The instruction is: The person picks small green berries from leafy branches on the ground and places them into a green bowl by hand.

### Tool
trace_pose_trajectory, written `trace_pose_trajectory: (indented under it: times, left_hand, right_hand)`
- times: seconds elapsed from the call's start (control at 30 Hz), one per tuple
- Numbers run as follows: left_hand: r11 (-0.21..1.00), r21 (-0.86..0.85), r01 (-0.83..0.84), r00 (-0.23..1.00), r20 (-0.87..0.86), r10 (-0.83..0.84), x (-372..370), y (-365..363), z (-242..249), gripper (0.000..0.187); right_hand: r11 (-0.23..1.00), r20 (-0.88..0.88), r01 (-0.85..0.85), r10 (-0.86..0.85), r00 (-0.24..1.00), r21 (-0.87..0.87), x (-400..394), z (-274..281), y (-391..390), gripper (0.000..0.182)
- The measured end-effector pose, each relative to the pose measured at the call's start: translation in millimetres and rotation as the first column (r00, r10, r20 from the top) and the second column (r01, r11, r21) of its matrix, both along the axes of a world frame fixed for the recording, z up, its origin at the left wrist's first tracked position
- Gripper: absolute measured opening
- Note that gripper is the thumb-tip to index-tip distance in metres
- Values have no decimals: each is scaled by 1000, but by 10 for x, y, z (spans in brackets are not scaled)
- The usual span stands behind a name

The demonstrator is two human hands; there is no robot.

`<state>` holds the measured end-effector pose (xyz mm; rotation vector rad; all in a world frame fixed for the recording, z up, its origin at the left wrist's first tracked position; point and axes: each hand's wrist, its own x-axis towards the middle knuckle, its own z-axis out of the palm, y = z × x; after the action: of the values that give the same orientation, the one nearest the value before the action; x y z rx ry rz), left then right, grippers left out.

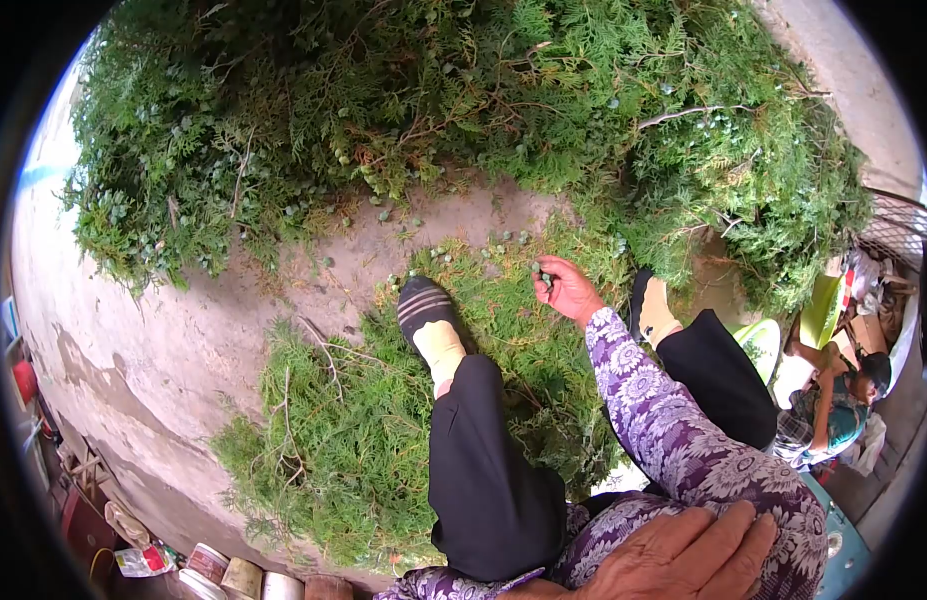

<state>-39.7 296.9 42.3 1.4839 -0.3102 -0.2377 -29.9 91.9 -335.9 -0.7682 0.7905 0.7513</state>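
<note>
My right hand [565, 290], at the end of a purple flowered sleeve, is closed in a pinch around small green cones [545, 280] over the cuttings between my feet. My left hand [673, 555] lies flat across my right upper arm at the bottom of the view, its fingers stretched out and holding nothing. Green conifer branches [463, 90] with small round cones form a large heap ahead of me. Another pile of cuttings [353, 450] lies beside my left foot. Several loose cones [384, 215] are scattered on the concrete.
My feet, in dark shoes [423, 305], rest among the cuttings. At the right a person [833, 405] in a dark cap sits near a green basin [821, 310] and a wire rack [895, 225]. Containers [241, 578] and other items line the lower left edge of the concrete floor [153, 340].
</note>
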Motion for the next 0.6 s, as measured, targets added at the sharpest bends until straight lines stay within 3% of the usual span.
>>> trace_pose_trajectory:
  times: [0.13, 0.23, 0.27, 0.33, 0.37, 0.43, 0.47, 0.53, 0.6]
  left_hand:
    - [1000, 3, 13, 1000, 2, -13, 5, 9, 3, 36]
    - [1000, 9, 5, 1000, 1, -5, 3, -5, 12, 36]
    - [1000, 9, 4, 1000, 1, -4, 3, -6, 14, 36]
    - [1000, 19, -3, 1000, 0, 3, 8, -5, 15, 36]
    - [1000, 20, -4, 1000, -1, 4, 10, -3, 13, 36]
    - [1000, 20, -7, 1000, -2, 7, 13, 0, 7, 35]
    - [1000, 21, -8, 1000, -3, 8, 14, 1, 6, 35]
    - [1000, 21, -5, 1000, -12, 5, 16, 3, 7, 35]
    - [1000, 25, -6, 1000, -8, 6, 16, 4, 4, 36]
  right_hand:
    - [993, -15, 51, -50, 999, 103, 174, 224, 116, 12]
    - [996, 67, 72, -68, 995, -53, 335, 52, 111, 11]
    - [977, 92, 39, -20, 996, -210, 386, 3, 119, 12]
    - [872, 149, -56, 146, 978, -486, 462, -97, 135, 15]
    - [872, 148, -58, 147, 978, -485, 474, -142, 147, 15]
    - [587, 86, -164, 375, 923, -793, 494, -179, 248, 16]
    - [587, 85, -166, 376, 923, -792, 490, -187, 289, 16]
    - [371, 58, -181, 550, 833, -911, 458, -242, 344, 21]
    - [380, 48, -178, 515, 856, -908, 423, -273, 401, 20]
